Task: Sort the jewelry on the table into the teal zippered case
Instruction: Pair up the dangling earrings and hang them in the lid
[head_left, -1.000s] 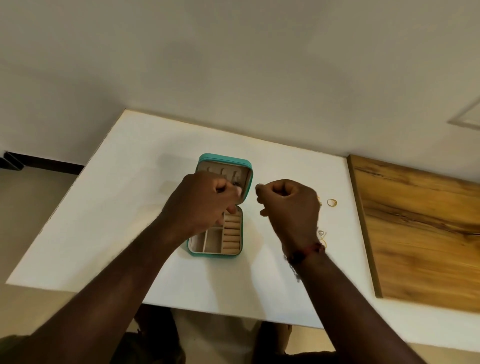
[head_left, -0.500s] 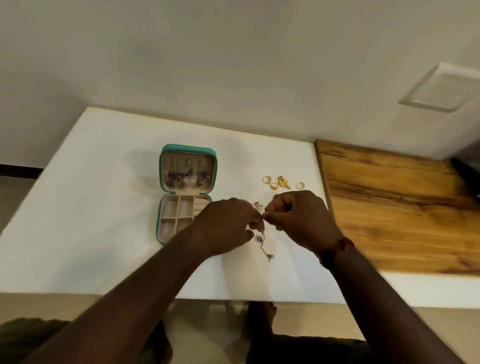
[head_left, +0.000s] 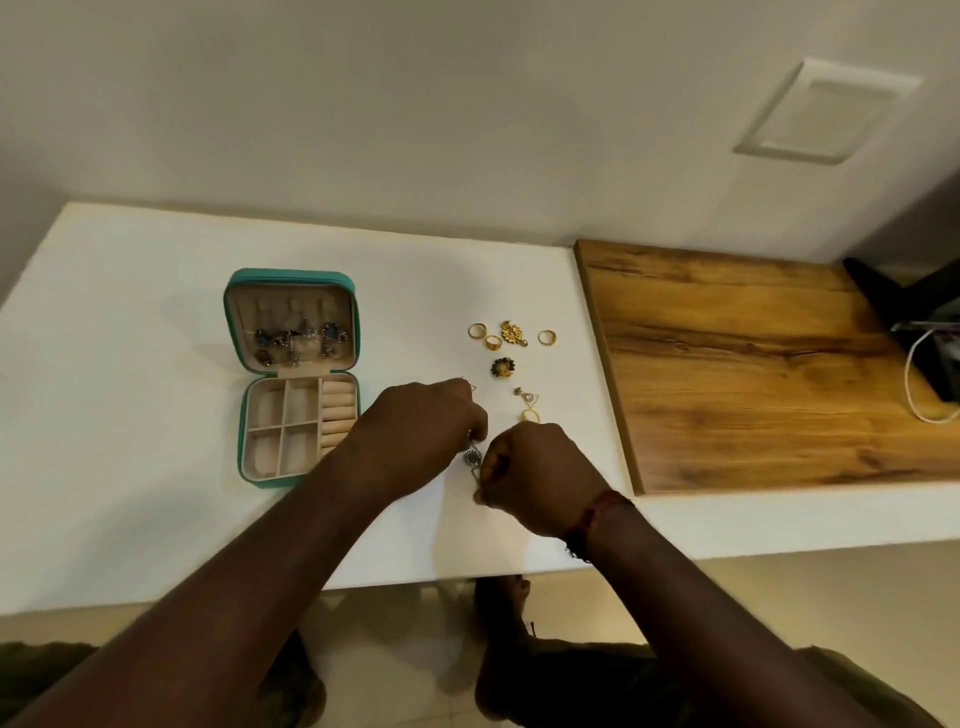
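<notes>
The teal zippered case (head_left: 243, 441) lies open on the white table (head_left: 130, 322), left of my hands. Dark blue-stoned pieces (head_left: 298, 340) hang in its lid; the beige tray compartments look bare. My left hand (head_left: 421, 431) and my right hand (head_left: 535, 473) meet right of the case, each pinching one end of a silver chain with a dark blue stone (head_left: 472, 457). Beyond them lie gold rings (head_left: 477, 330), a gold flower piece (head_left: 513, 332), a dark round brooch (head_left: 502, 367) and a small triangular pendant earring (head_left: 529, 399).
A brown wooden board (head_left: 727, 364) covers the table's right part. At the far right sit a black object (head_left: 904, 322) and a white cable (head_left: 914, 374). The table's front edge runs just below my wrists. A white wall stands behind.
My hands came down from the case lid to the table right of the case and took hold of the silver chain, then shifted slightly toward me. The camera view swung left to right.
</notes>
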